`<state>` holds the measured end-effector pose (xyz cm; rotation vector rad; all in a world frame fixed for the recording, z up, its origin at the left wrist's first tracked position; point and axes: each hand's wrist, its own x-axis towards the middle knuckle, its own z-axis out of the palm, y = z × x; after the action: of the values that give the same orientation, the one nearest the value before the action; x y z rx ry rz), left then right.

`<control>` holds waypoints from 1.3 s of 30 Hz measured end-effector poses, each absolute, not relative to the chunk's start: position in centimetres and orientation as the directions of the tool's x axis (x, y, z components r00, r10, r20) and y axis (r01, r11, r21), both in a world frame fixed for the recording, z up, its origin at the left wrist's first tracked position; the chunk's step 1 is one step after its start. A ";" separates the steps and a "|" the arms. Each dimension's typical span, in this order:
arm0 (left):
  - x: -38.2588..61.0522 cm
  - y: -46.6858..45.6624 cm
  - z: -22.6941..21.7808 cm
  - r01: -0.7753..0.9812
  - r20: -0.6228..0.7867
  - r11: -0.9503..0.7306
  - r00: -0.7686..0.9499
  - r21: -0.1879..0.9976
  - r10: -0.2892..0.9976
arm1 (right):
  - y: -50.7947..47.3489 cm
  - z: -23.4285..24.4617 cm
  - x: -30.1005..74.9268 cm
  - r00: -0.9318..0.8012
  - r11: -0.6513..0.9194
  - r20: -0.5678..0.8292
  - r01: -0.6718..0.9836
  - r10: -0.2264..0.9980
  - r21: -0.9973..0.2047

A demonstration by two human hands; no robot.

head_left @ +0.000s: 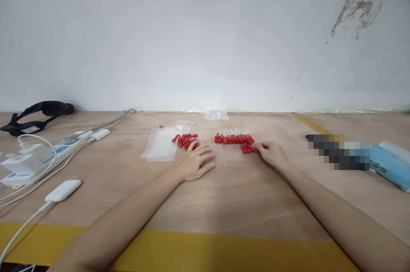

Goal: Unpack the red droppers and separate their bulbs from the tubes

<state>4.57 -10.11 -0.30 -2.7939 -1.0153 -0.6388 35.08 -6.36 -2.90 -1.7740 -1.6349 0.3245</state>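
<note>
My left hand (pixel 196 163) lies with its fingers stretched out and apart, over the left end of a row of clear, thin dropper tubes (pixel 229 156). Its fingertips reach the edge of a loose pile of red rubber bulbs (pixel 185 139). At the right, my right hand (pixel 270 152) pinches the end of a red rubber bulb (pixel 253 148), beside a few others lying close together. Behind the bare tubes runs a row of droppers (pixel 233 138), red bulbs towards me and clear tips towards the wall.
Clear zip bags (pixel 160 144) lie left of the bulbs, and another small bag (pixel 216 115) by the wall. A power strip (pixel 60 148) with chargers and cables, a white adapter (pixel 63 191) and a black strap (pixel 38 116) occupy the left. A blue packet (pixel 390 165) lies far right.
</note>
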 end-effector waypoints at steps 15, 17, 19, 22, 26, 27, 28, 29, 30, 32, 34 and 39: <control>3.2 -9.4 -0.8 0.653 0.428 -0.755 0.670 0.047 0.606 | -5.8 0.2 31.8 -0.220 0.375 0.586 0.914 0.780 -0.157; 3.1 -9.5 -0.7 0.660 0.447 -0.750 0.658 0.045 0.607 | -5.6 0.4 31.1 -0.223 0.329 0.561 0.939 0.797 -0.094; 3.1 -9.6 -0.7 0.668 0.471 -0.742 0.641 0.046 0.606 | -5.5 0.4 30.6 -0.211 0.305 0.543 0.948 0.813 -0.088; 3.1 -9.7 -0.7 0.676 0.500 -0.735 0.621 0.049 0.604 | -5.2 0.3 30.3 -0.172 0.292 0.553 0.947 0.815 -0.135; 3.2 -9.7 -0.7 0.670 0.523 -0.742 0.617 0.042 0.587 | -4.7 0.6 30.3 -0.053 0.274 0.610 0.922 0.790 -0.274; 3.2 -9.7 -0.7 0.669 0.528 -0.742 0.617 0.038 0.584 | -4.6 0.8 30.2 -0.013 0.281 0.621 0.899 0.784 -0.335; 3.2 -9.7 -0.7 0.671 0.535 -0.741 0.614 0.033 0.580 | -4.5 1.0 30.2 0.031 0.294 0.627 0.864 0.779 -0.408; 3.2 -9.7 -0.8 0.675 0.543 -0.737 0.609 0.028 0.578 | -4.6 1.2 30.2 0.075 0.311 0.626 0.818 0.776 -0.484; 3.2 -9.7 -0.8 0.680 0.555 -0.732 0.601 0.024 0.576 | -4.8 1.4 30.1 0.111 0.334 0.622 0.764 0.775 -0.553; 3.2 -9.7 -0.8 0.694 0.590 -0.720 0.574 0.018 0.568 | -5.5 1.6 29.8 0.130 0.395 0.618 0.663 0.775 -0.636; 3.4 -9.7 -0.9 0.711 0.636 -0.703 0.535 0.017 0.557 | -6.7 1.2 29.4 0.072 0.469 0.621 0.590 0.780 -0.657; 4.3 -10.2 -0.7 0.706 0.717 -0.707 0.514 -0.041 0.471 | -10.4 -1.0 27.7 -0.172 0.646 0.656 0.472 0.735 -0.600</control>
<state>4.31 -10.20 -0.74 -2.4318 -0.9811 -1.0035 27.73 -10.43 -1.02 -0.9655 -1.8216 0.3147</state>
